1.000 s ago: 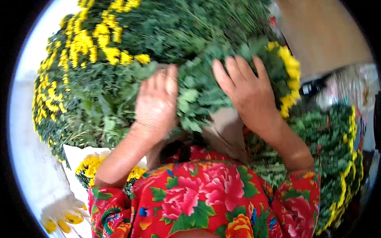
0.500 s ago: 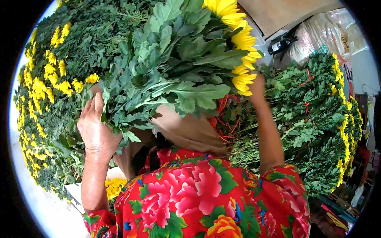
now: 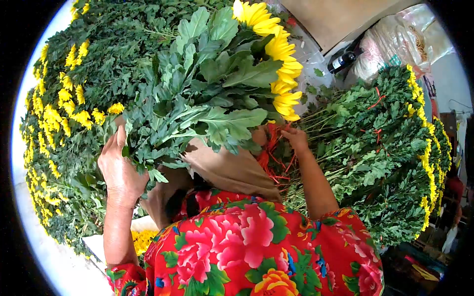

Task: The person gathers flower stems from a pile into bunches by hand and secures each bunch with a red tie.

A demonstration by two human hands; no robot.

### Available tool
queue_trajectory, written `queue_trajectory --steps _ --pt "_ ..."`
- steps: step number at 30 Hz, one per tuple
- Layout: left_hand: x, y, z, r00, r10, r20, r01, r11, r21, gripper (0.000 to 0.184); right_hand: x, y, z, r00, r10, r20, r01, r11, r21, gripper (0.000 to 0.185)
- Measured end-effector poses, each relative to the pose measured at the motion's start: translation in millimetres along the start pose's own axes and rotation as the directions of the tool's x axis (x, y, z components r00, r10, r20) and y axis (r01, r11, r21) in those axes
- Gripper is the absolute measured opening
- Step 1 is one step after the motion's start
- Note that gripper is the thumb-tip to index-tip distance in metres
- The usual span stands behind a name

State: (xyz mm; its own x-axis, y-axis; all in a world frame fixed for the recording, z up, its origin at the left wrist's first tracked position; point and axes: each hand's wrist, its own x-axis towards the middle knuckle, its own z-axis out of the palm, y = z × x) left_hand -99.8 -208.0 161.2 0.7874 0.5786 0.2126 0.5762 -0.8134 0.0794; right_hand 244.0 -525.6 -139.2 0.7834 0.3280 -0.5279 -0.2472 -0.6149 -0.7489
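The leaves (image 3: 207, 84) look matt, the shirt (image 3: 237, 241) smooth cloth, the bag (image 3: 397, 39) (clear plastic) glossy.

Worn on the head; looked forward and steeply down. Took in the red floral garment (image 3: 232, 232) from close above, along the lower edge; caught left hand (image 3: 118, 167) and right hand (image 3: 297, 140) a little farther off, with flower heaps (image 3: 375, 163) to either side. Covered a wide, bowed field with darkened corners.
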Motion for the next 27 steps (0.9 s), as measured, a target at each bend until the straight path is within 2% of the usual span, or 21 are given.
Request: queue_trajectory --steps 2,3,5,6,7,8,9,10,12,14,15,17,18,19,20,21,22,23,24,26,27 --pt "3.2 0.4 -3.9 0.999 0.017 -0.045 -0.02 0.998 -0.055 0.082 -11.5 -26.7 -6.8 0.987 0.123 -0.105 -0.108 0.984 0.138 0.035" --pt "6.6 1.7 -9.5 1.0 0.003 0.007 -0.002 0.998 -0.058 0.079 -7.5 -30.1 -9.5 0.988 0.112 -0.108 -0.096 0.985 0.142 0.035" --pt "6.5 -7.7 -14.1 0.997 0.0 0.075 0.001 1.0 -0.025 0.066 8.7 -40.5 -22.6 0.961 -0.098 -0.257 0.133 0.983 0.124 0.024" --pt "7.9 -12.6 -18.3 0.993 0.005 0.117 0.002 0.998 -0.059 0.057 16.7 -58.5 -36.3 0.944 -0.107 -0.313 0.184 0.956 0.228 0.02" --pt "10.2 -16.4 -27.2 0.993 0.089 0.075 -0.076 0.984 -0.164 0.055 27.2 -76.1 -49.5 0.925 -0.109 -0.363 0.237 0.914 0.329 0.016" --pt "12.1 -20.1 -36.6 0.986 0.168 0.021 -0.157 0.953 -0.26 0.053 37.4 -95.3 -59.6 0.755 -0.404 -0.515 0.579 0.781 0.236 0.011" --pt "12.0 -30.9 -43.0 0.983 0.109 0.148 -0.04 0.913 -0.406 0.054 21.9 -142.4 -65.5 0.747 -0.389 -0.54 0.615 0.714 0.336 0.011" --pt "12.1 -31.1 -50.8 0.969 0.038 0.243 0.118 0.797 -0.592 0.053 -8.2 -191.0 -63.2 0.701 -0.454 -0.55 0.665 0.693 0.276 0.012" --pt "16.0 -35.0 -66.7 0.905 -0.039 0.423 0.391 0.468 -0.793 0.045 -75.2 -272.7 -25.1 0.813 -0.46 -0.358 0.579 0.709 0.403 0.015" --pt "23.1 -42.5 -82.7 0.807 -0.047 0.588 0.59 0.1 -0.801 0.033 -114.3 -295.7 38.6 0.717 -0.697 -0.005 0.692 0.711 0.127 0.017" --pt "24.8 -42.2 -75.5 0.902 0.218 0.372 0.261 0.41 -0.874 0.027 -138.3 -295.7 73.6 0.593 -0.791 0.149 0.743 0.609 0.276 0.022" --pt "30.2 -32.2 -80.8 0.821 0.276 0.5 0.26 0.599 -0.758 0.033 -175.6 -261.7 94.4 0.242 -0.934 0.263 0.965 0.259 0.033 0.026" --pt "32.6 -27.0 -83.4 0.772 0.302 0.559 0.234 0.683 -0.692 0.036 -178.7 -249.5 95.0 0.135 -0.933 0.332 0.991 0.126 -0.051 0.027" --pt "30.1 -29.2 -77.5 0.752 0.312 0.581 0.249 0.682 -0.688 0.038 -181.8 -237.3 95.6 0.027 -0.918 0.396 0.993 -0.021 -0.115 0.027" --pt "27.5 -31.4 -71.7 0.73 0.323 0.603 0.263 0.681 -0.683 0.04 -182.4 -224.7 89.9 0.088 -0.932 0.352 0.974 0.006 -0.226 0.031" --pt "25.1 -33.5 -65.6 0.708 0.333 0.623 0.277 0.681 -0.678 0.041 -187.3 -233.0 81.6 0.171 -0.934 0.312 0.978 0.122 -0.171 0.031" --pt "15.6 -54.6 -29.0 0.67 0.502 0.547 0.124 0.651 -0.749 0.046 -191.9 -241.2 73.4 0.253 -0.929 0.271 0.967 0.232 -0.107 0.032" --pt "7.0 -62.3 -28.2 0.749 0.586 0.31 -0.28 0.704 -0.652 0.047 -212.6 -265.8 57.1 0.367 -0.889 0.273 0.903 0.411 0.124 0.029" --pt "1.3 -69.1 -28.1 0.711 0.698 0.083 -0.619 0.679 -0.395 0.048 -222.8 -268.3 44.8 0.364 -0.88 0.305 0.902 0.415 0.121 0.028" --pt "6.0 -49.0 -33.7 0.848 0.461 0.263 -0.257 0.79 -0.556 0.048 -243.7 -277.2 33.1 0.354 -0.871 0.342 0.903 0.413 0.117 0.026" --pt "8.6 -39.1 -36.5 0.882 0.324 0.342 -0.06 0.797 -0.601 0.049 -255.9 -285.3 31.5 0.108 -0.91 0.4 0.972 0.181 0.149 0.026"
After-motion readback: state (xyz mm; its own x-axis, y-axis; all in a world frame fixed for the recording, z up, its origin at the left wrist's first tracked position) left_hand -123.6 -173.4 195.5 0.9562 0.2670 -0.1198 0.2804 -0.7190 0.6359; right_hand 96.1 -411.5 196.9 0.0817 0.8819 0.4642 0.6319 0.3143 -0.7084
